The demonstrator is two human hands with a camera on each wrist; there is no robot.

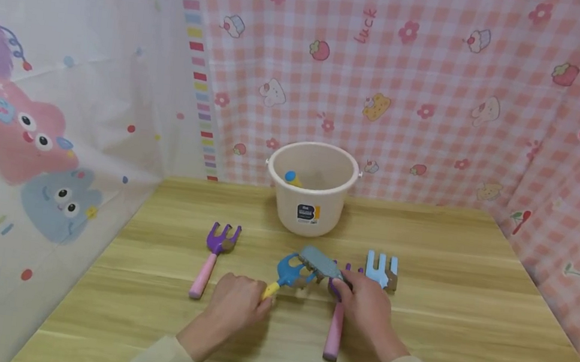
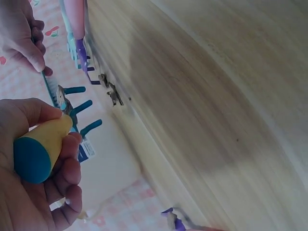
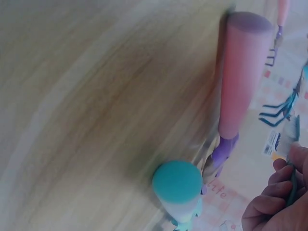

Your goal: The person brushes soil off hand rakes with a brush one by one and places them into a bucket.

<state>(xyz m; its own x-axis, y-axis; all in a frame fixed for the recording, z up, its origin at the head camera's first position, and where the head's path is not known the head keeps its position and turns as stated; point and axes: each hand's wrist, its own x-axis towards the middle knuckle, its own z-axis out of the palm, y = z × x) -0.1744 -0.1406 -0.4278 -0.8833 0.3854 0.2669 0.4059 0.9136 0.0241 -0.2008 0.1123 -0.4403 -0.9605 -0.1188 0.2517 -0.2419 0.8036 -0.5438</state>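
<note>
A: In the head view, where was your rake (image 1: pixel 288 272)?

B: Your left hand (image 1: pixel 238 301) gripped its yellow handle (image 1: pixel 270 290), so the blue head was above the bench (image 1: pixel 432 349), in front of the bucket (image 1: pixel 337 211). Your right hand (image 1: pixel 369 308) pinched a grey-blue brush (image 1: pixel 318 261) that overlapped the tines.

A: From your left wrist, how would it have handled?

B: Light and stiff, I'd judge, like hard plastic: hardly fragile, though the smooth surface might have slipped. Your fingers curled round the thick handle, the best place to take hold, away from the brown clumps (image 2: pixel 67 104) stuck by the tines. You could see its yellow taper and round blue end.

A: And your right wrist?

B: It showed you three slim, bent tines (image 3: pixel 274 113), dark blue-green, near the bristles, with your right fingers wrapped round the brush.
</note>
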